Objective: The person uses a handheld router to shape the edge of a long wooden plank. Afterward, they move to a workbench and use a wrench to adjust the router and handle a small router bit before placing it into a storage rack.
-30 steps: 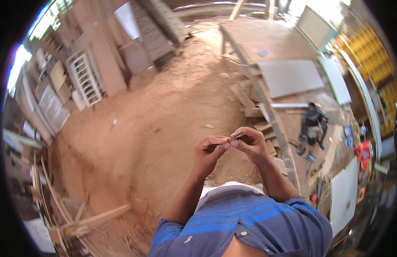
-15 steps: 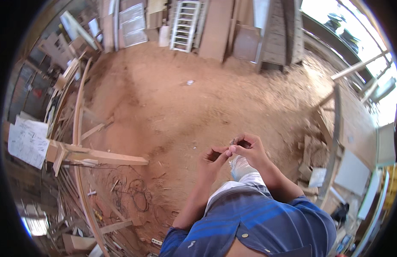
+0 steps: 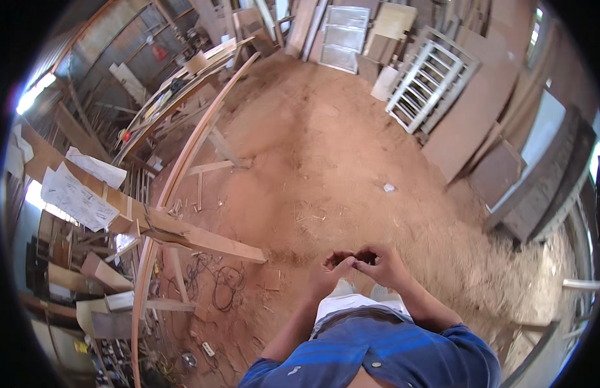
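Observation:
In front of my waist, above the dirt floor, both hands meet at the fingertips. My left hand (image 3: 330,273) is closed in a pinch, its thumb pointing toward the other hand. Curled in the same way, my right hand (image 3: 385,266) has its thumb and forefinger pressed together against the left fingertips. Whatever may lie between the fingers is too small and dark to make out. Below the hands show my white-clad legs and shoes on the ground.
At my left, a long wooden rail (image 3: 184,155) crosses a plank (image 3: 216,242) bearing paper sheets (image 3: 79,199). Tangled cable (image 3: 226,289) lies on the reddish dirt floor (image 3: 293,194). A white slatted frame (image 3: 424,85), boards (image 3: 471,107) and a panelled white door (image 3: 344,37) lean at the far side.
My view has swung to the left, bringing the plank, papers and rail closer to the middle. My hands stay together at the fingertips, now with the fingers curled more.

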The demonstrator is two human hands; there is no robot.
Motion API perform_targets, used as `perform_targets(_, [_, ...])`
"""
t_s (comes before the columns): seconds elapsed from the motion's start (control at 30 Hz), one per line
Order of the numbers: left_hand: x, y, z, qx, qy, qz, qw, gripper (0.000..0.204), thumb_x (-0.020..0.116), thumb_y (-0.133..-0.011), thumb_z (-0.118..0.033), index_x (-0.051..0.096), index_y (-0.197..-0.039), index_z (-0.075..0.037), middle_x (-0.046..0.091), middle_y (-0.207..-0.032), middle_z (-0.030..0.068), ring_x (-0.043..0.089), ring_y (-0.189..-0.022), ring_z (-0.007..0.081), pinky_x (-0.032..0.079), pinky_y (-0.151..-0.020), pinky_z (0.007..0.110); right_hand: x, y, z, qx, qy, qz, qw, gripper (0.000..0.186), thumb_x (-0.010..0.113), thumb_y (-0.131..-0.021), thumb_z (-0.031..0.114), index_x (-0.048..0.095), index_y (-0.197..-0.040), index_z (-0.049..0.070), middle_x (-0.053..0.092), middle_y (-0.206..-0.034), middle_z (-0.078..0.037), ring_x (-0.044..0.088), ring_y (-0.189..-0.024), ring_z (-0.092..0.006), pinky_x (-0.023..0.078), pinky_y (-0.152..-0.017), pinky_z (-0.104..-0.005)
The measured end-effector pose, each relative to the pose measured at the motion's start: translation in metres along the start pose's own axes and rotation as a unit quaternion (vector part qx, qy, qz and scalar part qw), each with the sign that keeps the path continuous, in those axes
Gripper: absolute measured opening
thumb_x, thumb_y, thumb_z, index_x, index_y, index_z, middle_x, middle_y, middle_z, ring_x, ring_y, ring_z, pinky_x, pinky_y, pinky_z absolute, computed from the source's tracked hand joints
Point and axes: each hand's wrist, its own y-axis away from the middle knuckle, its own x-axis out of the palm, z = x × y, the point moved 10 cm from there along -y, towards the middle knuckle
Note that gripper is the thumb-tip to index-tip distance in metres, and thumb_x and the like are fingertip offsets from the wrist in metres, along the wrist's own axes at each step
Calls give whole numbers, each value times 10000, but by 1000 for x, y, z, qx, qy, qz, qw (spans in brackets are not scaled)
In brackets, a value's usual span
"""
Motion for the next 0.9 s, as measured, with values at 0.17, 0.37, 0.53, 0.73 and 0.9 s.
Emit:
perform_targets(0.17, [-56, -107, -50, 48, 66, -90, 993, 131, 710, -992, -65, 733, -1079, 29, 757, -1020, 97, 706, -955, 154, 569, -897, 302, 0, -152, 38, -45, 10, 94, 995, 247, 832, -901, 230, 763, -1032, 33, 728, -828, -46, 626, -729, -91, 512, -655, -272])
perform_targets(0.37, [-131, -299, -72, 70, 95, -92, 989, 122, 731, -986, -102, 735, -1046, 4, 749, -1001, 70, 683, -941, 133, 547, -882, 298, -6, -355, 44, -36, -2, 144, 989, 215, 799, -935, 190, 757, -1063, 22, 745, -867, -35, 648, -774, -89, 513, -684, -274])
perform_targets(0.53, [-160, -467, -147, 37, 75, -65, 994, 161, 771, -967, -152, 733, -1030, -9, 736, -980, 37, 665, -911, 102, 533, -849, 268, -57, -517, 55, -34, 5, 80, 996, 213, 804, -931, 163, 753, -1072, 12, 757, -911, -40, 656, -798, -87, 520, -710, -259])
perform_targets(0.73, [-202, -640, -211, 41, 31, -19, 999, 155, 775, -964, -164, 737, -1014, -22, 738, -972, 27, 663, -904, 90, 528, -826, 257, -92, -693, 71, -41, 8, 82, 996, 229, 824, -908, 142, 741, -1080, 16, 768, -958, -71, 693, -853, -116, 546, -755, -275])
perform_targets(0.9, [-269, -791, -254, 69, 2, -44, 997, 157, 777, -960, -165, 732, -1010, -23, 729, -940, 28, 648, -881, 86, 520, -800, 263, -93, -879, 61, -10, 2, 129, 992, 212, 798, -932, 171, 764, -1078, 21, 765, -939, -63, 676, -849, -108, 529, -751, -274])
